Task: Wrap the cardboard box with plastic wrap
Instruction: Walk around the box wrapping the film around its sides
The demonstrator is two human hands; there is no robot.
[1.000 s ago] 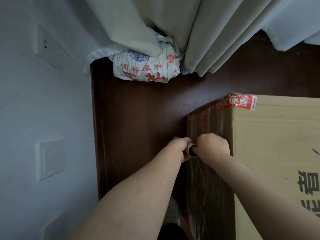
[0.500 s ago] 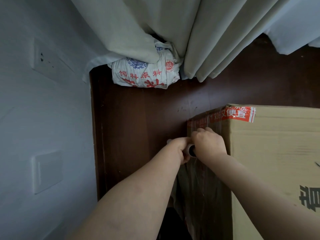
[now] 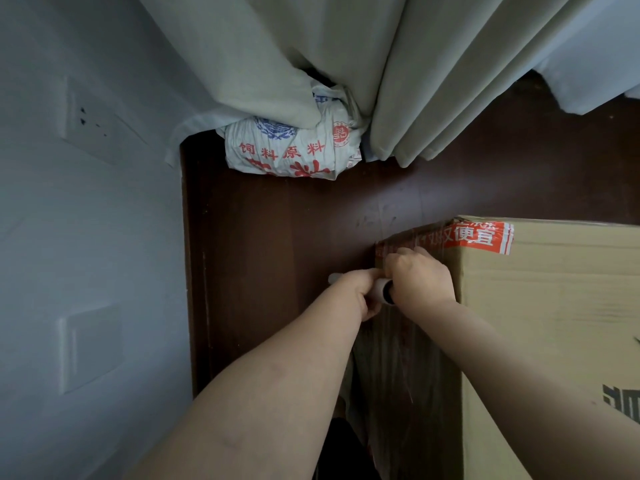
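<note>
Hands: left hand and right hand are edging farther along the cardboard box toward its red tape corner.
Fingers: left ones are curling round the roll by its pale tube; right ones are bending against the filmed side, grip unclear.
Film: plastic wrap is clinging, clear, wrinkled and glossy, to that side.
Box: tan, matte, rectangular, standing on the dark wooden floor.
</note>
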